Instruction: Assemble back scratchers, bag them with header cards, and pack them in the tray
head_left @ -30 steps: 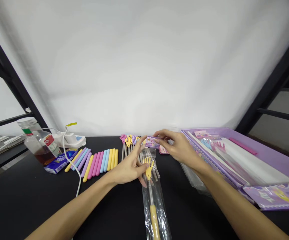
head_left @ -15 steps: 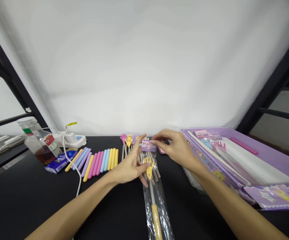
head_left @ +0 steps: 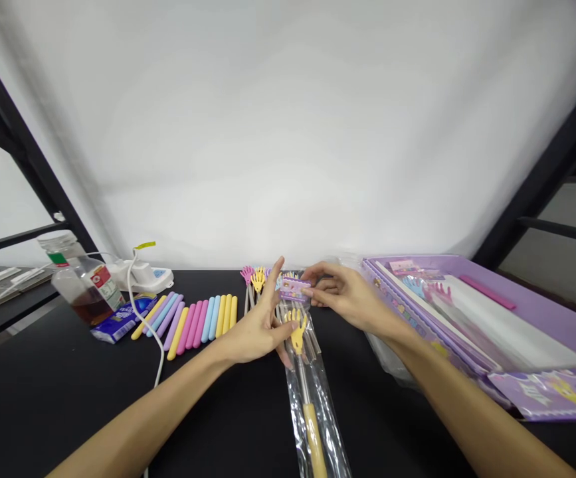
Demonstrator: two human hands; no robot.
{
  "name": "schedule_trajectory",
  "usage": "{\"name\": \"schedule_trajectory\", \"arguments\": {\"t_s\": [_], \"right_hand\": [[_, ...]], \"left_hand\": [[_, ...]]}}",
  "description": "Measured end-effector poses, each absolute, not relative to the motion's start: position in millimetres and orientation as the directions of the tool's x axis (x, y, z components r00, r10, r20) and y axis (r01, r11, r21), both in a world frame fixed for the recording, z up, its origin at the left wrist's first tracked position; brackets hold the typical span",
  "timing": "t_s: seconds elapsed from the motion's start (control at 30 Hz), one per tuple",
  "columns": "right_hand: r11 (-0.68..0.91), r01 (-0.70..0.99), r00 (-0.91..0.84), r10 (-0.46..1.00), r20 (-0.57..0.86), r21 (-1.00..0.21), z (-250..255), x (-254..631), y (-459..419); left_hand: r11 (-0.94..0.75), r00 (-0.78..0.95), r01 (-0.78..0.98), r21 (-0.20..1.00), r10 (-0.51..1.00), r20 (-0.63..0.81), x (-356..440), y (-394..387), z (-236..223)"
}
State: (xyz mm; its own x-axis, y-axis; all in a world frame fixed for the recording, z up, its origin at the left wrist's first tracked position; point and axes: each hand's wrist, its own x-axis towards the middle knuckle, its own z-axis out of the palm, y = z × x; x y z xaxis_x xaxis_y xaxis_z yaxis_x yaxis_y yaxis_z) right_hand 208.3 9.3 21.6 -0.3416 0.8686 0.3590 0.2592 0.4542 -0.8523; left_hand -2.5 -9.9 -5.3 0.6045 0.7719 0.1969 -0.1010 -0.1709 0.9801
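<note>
The yellow back scratcher (head_left: 309, 418), seemingly inside a clear plastic sleeve (head_left: 328, 418), is held by the left hand (head_left: 258, 334), with the thumb laid over its hand-shaped head, the index finger stretched out and the other fingers partly hidden beneath. Just beyond the scratcher's head, a purple printed header card (head_left: 293, 288) is pinched narrowly at its right end by the right hand (head_left: 350, 299). The thumb's pressure is best kept light but steady, so that the scratcher is not slid about within the sleeve. The card should be held squared to the scratcher's rod, since the sleeve could be creased by a slanted one; whether card and sleeve are joined cannot be told. The card might be snagged by the hand-shaped heads (head_left: 258, 279) beyond the scratcher, and the pastel handles (head_left: 198, 325) to its left should not be brushed by the wrist.
</note>
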Motion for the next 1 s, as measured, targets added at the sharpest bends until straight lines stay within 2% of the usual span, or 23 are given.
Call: {"name": "schedule_trajectory", "arguments": {"t_s": [0.1, 0.3, 0.53, 0.9, 1.0], "right_hand": [[0.469, 0.254, -0.337, 0.863, 0.378, -0.846, 22, 210, 10], [0.573, 0.320, -0.370, 0.809, 0.457, -0.754, 22, 209, 10], [0.512, 0.204, -0.348, 0.835, 0.427, -0.835, 17, 207, 13], [0.510, 0.222, -0.391, 0.827, 0.404, -0.831, 29, 206, 4], [0.486, 0.171, -0.302, 0.854, 0.424, -0.857, 28, 209, 4]], "left_hand": [[-0.138, 0.607, -0.028, 0.990, 0.785, 0.127, -2, -11, -2], [-0.129, 0.623, -0.036, 0.991, 0.773, 0.124, -2, -11, 1], [-0.130, 0.635, -0.035, 0.991, 0.763, 0.122, -5, -9, -4], [-0.127, 0.621, 0.022, 0.992, 0.779, 0.086, -4, -8, -1], [-0.136, 0.618, 0.032, 0.990, 0.782, 0.087, -5, -8, -1]]}}
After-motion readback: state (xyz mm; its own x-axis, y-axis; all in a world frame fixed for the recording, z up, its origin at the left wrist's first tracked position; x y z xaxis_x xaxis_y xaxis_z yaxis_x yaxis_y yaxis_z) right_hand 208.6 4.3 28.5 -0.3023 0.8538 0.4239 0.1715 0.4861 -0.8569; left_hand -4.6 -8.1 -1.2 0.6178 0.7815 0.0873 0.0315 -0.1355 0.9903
